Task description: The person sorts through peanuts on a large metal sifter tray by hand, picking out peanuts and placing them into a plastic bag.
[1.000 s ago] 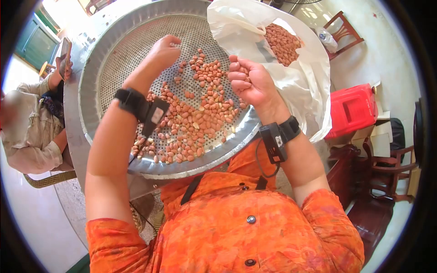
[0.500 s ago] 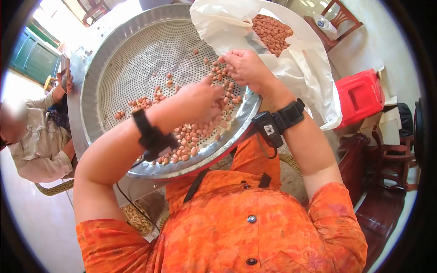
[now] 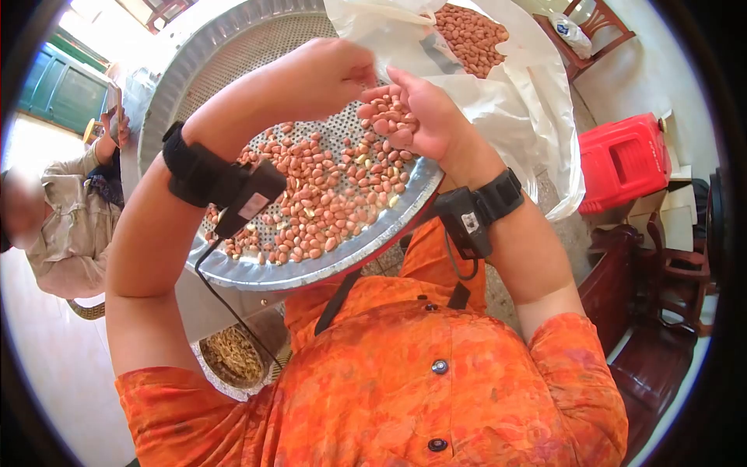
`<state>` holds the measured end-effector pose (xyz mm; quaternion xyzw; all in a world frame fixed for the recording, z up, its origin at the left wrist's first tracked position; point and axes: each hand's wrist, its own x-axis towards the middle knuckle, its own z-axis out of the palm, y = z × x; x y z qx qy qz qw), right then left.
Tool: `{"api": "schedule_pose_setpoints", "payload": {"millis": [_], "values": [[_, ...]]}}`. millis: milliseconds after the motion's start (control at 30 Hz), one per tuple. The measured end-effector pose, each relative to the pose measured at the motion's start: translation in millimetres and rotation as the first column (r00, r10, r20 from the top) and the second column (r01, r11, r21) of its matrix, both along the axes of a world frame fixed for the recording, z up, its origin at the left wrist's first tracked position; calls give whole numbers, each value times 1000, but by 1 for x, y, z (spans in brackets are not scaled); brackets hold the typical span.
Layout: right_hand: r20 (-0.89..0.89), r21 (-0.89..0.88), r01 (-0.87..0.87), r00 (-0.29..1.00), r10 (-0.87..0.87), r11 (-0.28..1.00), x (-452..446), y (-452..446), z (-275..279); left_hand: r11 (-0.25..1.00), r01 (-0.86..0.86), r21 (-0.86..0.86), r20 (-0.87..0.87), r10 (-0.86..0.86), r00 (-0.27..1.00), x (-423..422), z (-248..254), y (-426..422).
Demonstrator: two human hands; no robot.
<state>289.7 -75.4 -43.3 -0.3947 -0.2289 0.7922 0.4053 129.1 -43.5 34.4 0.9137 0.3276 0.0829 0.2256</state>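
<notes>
Shelled peanuts [image 3: 311,206] with reddish skins are spread over the near part of a round perforated metal tray [image 3: 299,274]. My right hand [image 3: 420,117] is cupped palm up above the tray's right side, with several peanuts resting in its palm and curled fingers. Just left of it, my left hand [image 3: 338,70] hovers back side up. Its fingers curl inward near the right thumb, slightly blurred, and whatever they hold is hidden. A white plastic bag [image 3: 537,117] lies against the tray's right edge, with many more peanuts [image 3: 471,43] inside it.
A bowl of shells [image 3: 232,354] sits low to the left, below the tray. At the right are a red plastic container [image 3: 622,163] and dark wooden furniture [image 3: 654,350]. Across on the left, another person [image 3: 74,210] sits holding a phone-like object. A cable hangs from my left wrist strap.
My right hand has turned palm up with peanuts in it. The left hand has lifted from the peanuts and moved away toward the tray's far side. Peanuts now spread more widely on the tray.
</notes>
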Motion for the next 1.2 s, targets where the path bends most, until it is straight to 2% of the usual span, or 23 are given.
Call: {"api": "schedule_pose_setpoints", "payload": {"millis": [33,67,133,167,200,233,267,333,400,467,500,533,567,700,767,800,867,967,1000,1033,1100,1167,1200], "values": [[1,-2,1,1000,-1,1000,0,0,2,991,-16,-132,105,30,994,7,4,-4],[-2,6,0,1000,0,1000,0,-1,5,991,-14,-134,106,29,994,6,-3,7],[-1,14,-7,1000,7,1000,2,0,3,926,60,372,9,-69,998,1,-25,44],[-80,15,24,997,-23,1000,5,3,-3,927,53,372,13,-62,998,1,-26,49],[-160,13,55,986,-52,998,7,5,-7,972,-130,198,-183,167,969,1,-28,53],[-157,12,47,987,-45,999,7,5,-9,937,-344,56,-403,336,851,0,-32,56],[-139,46,94,986,-87,994,7,4,-10,936,-348,55,-401,340,850,-1,-41,60],[-121,81,144,984,-134,986,7,2,-8,937,-336,93,-216,349,912,-2,-69,69],[-95,145,258,965,-246,955,5,-4,-2,975,-161,152,-57,172,983,11,-95,70],[-131,179,271,959,-250,946,8,-4,-4,996,-23,-84,-47,19,999,27,-95,45],[-170,211,289,952,-256,934,9,-4,-6,991,133,30,-55,-132,990,28,-96,30],[-177,216,283,953,-247,934,8,-6,-4,979,183,85,-168,-167,971,28,-91,9],[-183,211,278,953,-242,937,7,-6,-3,941,329,75,-163,-314,935,21,-91,-4],[-144,203,150,982,-122,967,7,-6,-4,919,390,52,-234,-369,900,-28,-72,-63],[42,258,19,999,-31,966,3,-8,-1,934,357,-24,-258,-351,900,-53,-56,-79],[35,255,21,999,-31,967,1,-9,-1,934,357,-30,-264,-352,898,-67,-53,-79],[208,316,-59,978,-8,947,-2,-10,-3,971,234,-46,-354,-235,905,-95,-49,-79],[335,349,-116,942,-9,930,-5,-12,-1,987,155,-42,-353,-159,922,-130,-55,-50],[332,346,-119,943,-3,931,-6,-12,-3,999,35,-11,-349,-36,937,-136,-56,-42],[384,373,-139,923,-16,917,-7,-11,-5,996,-86,19,-340,88,936,-140,-56,-32],[434,397,-163,900,-28,903,-11,-12,-7,993,-101,68,-261,115,959,-146,-65,-18],[533,416,-202,844,-58,887,-13,-14,-6,953,-298,-61,-194,282,940,-126,-65,-21],[534,415,-203,843,-57,887,-14,-14,-6,960,-276,-49,-148,266,953,-114,-66,-29]]}}
